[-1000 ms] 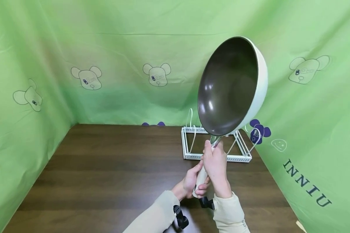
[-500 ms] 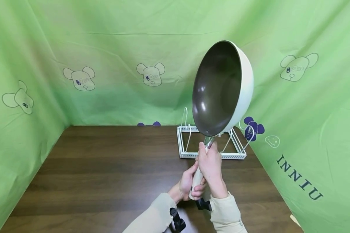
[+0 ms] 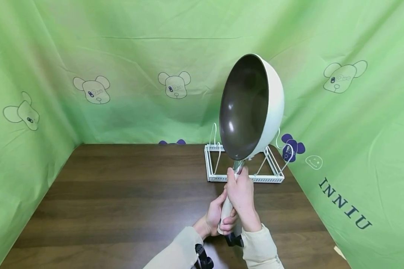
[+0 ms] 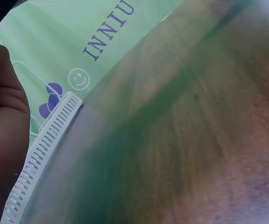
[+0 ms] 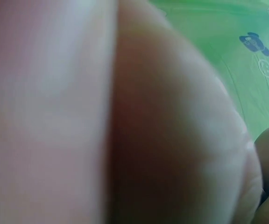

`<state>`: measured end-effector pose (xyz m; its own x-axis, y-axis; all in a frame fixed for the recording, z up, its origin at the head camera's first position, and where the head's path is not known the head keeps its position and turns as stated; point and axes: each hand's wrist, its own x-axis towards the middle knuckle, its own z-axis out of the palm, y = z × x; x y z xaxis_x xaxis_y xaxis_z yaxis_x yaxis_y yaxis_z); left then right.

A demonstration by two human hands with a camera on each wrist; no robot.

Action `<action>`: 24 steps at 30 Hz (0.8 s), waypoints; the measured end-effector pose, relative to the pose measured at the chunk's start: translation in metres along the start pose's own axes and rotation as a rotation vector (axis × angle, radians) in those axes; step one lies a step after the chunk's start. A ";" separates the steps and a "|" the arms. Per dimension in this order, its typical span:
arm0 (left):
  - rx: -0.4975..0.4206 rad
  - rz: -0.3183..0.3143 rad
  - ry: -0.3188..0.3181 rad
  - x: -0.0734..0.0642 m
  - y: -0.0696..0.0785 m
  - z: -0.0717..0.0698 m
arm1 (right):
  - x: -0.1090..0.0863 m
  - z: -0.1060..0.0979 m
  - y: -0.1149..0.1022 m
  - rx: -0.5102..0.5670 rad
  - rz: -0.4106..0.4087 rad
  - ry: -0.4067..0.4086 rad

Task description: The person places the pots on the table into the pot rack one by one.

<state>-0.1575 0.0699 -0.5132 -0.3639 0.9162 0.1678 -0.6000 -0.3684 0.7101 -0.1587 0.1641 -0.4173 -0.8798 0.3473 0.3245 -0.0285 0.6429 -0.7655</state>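
Observation:
A deep frying pan [image 3: 244, 108], dark inside and pale outside, is held up over a white rack [image 3: 266, 179], its bowl tilted so the inside faces left. My right hand [image 3: 241, 192] grips the upper part of the cream handle [image 3: 226, 210], just below its metal neck. Lower down, my left hand [image 3: 219, 216] wraps round the handle's end. The rack, with thin wire dividers, stands on the table partly hidden behind the pan. In the left wrist view the rack's slotted side [image 4: 41, 149] shows beyond the hand. Blurred skin fills most of the right wrist view.
A brown wooden table [image 3: 121, 194] spreads under the hands. Green cloth [image 3: 128, 45] with bear drawings hangs at the back and both sides, close behind the rack. A small pale object [image 3: 339, 252] lies at the table's right edge.
The pan has come down a little and shifted left, turning so more of its pale outside shows. Both hands have kept their hold on the handle. The head view has shifted slightly.

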 end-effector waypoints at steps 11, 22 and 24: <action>-0.046 0.004 0.001 -0.008 -0.005 -0.002 | -0.005 0.010 0.003 -0.016 -0.008 -0.010; -0.101 0.030 0.012 -0.014 -0.011 -0.006 | -0.008 0.019 0.003 -0.039 0.004 -0.033; -0.113 0.033 0.018 -0.015 -0.012 -0.006 | -0.009 0.020 0.004 -0.044 0.003 -0.038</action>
<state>-0.1492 0.0601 -0.5284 -0.3967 0.9008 0.1765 -0.6640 -0.4144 0.6224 -0.1606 0.1499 -0.4342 -0.8971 0.3240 0.3004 -0.0056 0.6715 -0.7410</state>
